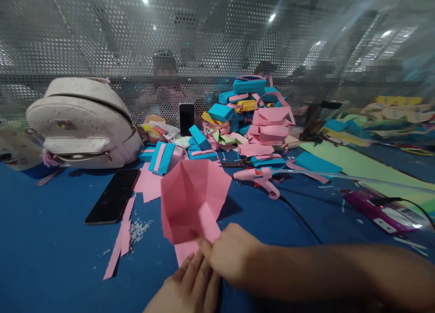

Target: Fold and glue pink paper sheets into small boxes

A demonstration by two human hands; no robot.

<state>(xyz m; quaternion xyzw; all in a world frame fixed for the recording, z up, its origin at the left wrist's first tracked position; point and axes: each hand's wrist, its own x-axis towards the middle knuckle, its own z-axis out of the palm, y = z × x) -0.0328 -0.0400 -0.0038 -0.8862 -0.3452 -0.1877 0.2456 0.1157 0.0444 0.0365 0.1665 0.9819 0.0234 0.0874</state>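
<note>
The pink paper box (192, 186), partly folded, stands on the blue table (61, 254). The step seems to be creasing its near flap (184, 251): left hand (190, 283) open upon it, right hand (236, 254) curled, grip unclear; next calls for even pressure, I judge.

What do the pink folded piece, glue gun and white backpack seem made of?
Pink folded piece: probably paper or thin card, matte, with crisp creases.
Glue gun: likely hard plastic, smooth, with a moulded shape.
White backpack: perhaps smooth faux leather, its panels holding shape; real leather is possible.
</note>
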